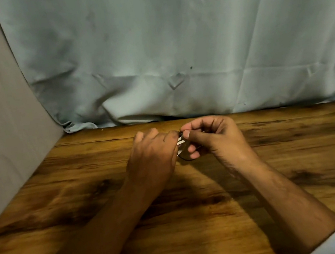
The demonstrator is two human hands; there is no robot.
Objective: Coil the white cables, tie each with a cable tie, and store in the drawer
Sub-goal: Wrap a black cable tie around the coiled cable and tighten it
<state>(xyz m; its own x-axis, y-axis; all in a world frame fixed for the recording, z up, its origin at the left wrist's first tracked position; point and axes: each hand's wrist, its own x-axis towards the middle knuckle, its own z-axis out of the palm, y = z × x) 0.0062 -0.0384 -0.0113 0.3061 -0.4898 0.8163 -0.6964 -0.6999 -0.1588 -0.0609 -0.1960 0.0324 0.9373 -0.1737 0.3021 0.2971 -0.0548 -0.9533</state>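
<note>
Two hands over dark-grained brown wooden tabletop (79,186): left hand (151,154) and right hand (212,137) both pinching thin white cable (179,141); wrinkled pale blue-grey cloth backdrop (147,41) behind.

One view is given, from a wide-angle camera worn on the head, above the near edge of the wooden table (63,199). It is aimed forward and down across the table, towards the pale cloth (169,37) hung behind its far edge. The table is seen from close, with the left hand (153,151) and right hand (214,136) framed over its middle.
</note>
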